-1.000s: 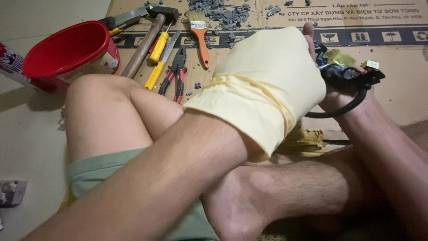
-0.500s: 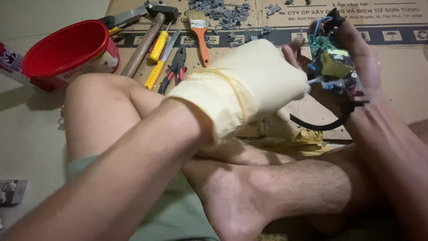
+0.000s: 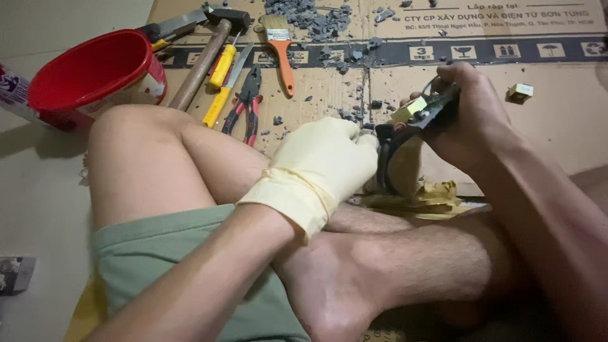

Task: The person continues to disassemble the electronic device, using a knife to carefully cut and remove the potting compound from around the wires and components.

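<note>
Legs: the person sits on the floor with bare legs crossed, in green shorts [image 3: 164, 253].
Left hand: the left hand [image 3: 316, 168] wears a pale yellow glove. It is curled, and its fingertips press on the dark part at the lower end. I cannot tell if it really grips it.
Right hand: the bare right hand [image 3: 472, 111] is closed around the dark part [image 3: 418, 117] and holds it up above the legs.
Dark part: it is black with a small yellow block on it, and a black cable [image 3: 382, 164] hangs down from it.
Yellow scraps: some yellow scraps [image 3: 430, 196] lie on the cardboard [image 3: 557, 133], just under the hands.
Little block: a small yellow block [image 3: 520, 92] lies alone on the cardboard, to the right.
Tools: red pliers [image 3: 249, 104], a yellow-handled tool [image 3: 218, 101], a hammer [image 3: 206, 57] and an orange brush [image 3: 282, 47] lie farther off.
Bowl: a red bowl [image 3: 95, 76] sits to the left.
Crumbs: grey bits [image 3: 310, 16] lie at the far edge.
</note>
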